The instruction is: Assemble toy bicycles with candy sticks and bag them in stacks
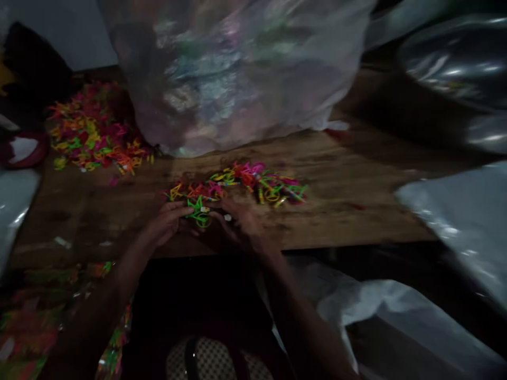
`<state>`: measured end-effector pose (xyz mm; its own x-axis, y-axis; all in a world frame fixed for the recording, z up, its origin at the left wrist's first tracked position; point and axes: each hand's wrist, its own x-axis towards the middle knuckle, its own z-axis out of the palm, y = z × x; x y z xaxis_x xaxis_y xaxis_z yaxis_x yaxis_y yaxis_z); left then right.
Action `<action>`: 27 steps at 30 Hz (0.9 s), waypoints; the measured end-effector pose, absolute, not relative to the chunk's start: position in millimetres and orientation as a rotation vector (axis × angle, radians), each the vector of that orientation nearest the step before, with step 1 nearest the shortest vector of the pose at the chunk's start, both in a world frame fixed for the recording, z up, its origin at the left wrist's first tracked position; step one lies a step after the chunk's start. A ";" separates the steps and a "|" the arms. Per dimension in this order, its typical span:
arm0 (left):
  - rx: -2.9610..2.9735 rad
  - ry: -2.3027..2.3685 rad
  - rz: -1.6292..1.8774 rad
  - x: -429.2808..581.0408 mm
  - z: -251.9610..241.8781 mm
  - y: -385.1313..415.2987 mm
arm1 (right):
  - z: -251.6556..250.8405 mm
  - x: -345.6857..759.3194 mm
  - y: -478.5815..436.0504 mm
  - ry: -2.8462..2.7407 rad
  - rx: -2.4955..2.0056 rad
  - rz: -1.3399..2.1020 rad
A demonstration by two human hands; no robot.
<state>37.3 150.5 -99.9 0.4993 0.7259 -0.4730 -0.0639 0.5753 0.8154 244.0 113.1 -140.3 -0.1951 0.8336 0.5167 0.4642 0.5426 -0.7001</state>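
Observation:
Near the front edge of the table, my left hand [168, 220] is closed, its fingertips pinching a bright green plastic star-shaped piece [194, 207] with a rounded loop below it. My right hand [243, 221] meets the same piece from the other side, thumb and forefinger closing on it by a small pale spot. Another small white bit [227, 217] shows at my right fingers; what it is I cannot make out. Just beyond my hands lies a loose row of similar pink, orange, yellow and green plastic pieces [253, 177]. Dim light and blur hide finer detail.
A larger heap of colourful pieces [95, 132] lies at the left of the wooden table [336, 211]. Behind the row stands a big translucent plastic bag [245, 79]. More clear plastic [463, 216] covers the right side. Packed colourful pieces [31, 322] are low at left.

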 end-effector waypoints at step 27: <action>1.995 2.290 0.793 -74.1 -106.5 274.8 | -163.8 215.4 107.6 -1.599 -1.325 0.413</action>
